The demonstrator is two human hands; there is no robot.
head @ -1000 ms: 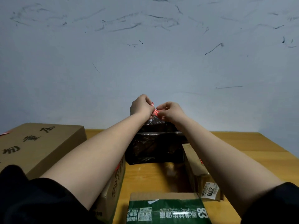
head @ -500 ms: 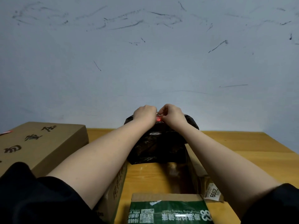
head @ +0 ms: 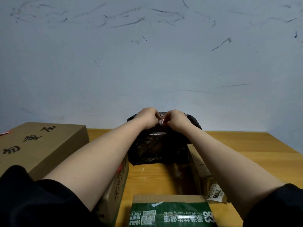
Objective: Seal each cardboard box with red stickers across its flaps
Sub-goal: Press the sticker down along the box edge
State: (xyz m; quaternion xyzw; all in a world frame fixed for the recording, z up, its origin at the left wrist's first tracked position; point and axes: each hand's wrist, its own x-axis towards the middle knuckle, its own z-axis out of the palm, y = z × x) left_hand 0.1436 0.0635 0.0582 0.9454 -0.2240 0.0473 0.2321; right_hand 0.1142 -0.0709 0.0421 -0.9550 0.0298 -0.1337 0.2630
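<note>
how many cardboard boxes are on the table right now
4 in view: a large brown box at far left, a red-printed box under the left forearm, a green-printed box at the near edge, and a labelled box under the right forearm. The black bag may hide more.

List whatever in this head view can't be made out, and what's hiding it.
- What the left hand and right hand pinch: only a pinkish sliver shows between the fingertips, the rest covered by the fingers.
- The top of the black-wrapped package: hidden behind both hands.
- The green box: cut off by the bottom edge.
- The box with the 2009 label: mostly covered by the right forearm.
- The big cardboard box: cut off at the left edge.
</note>
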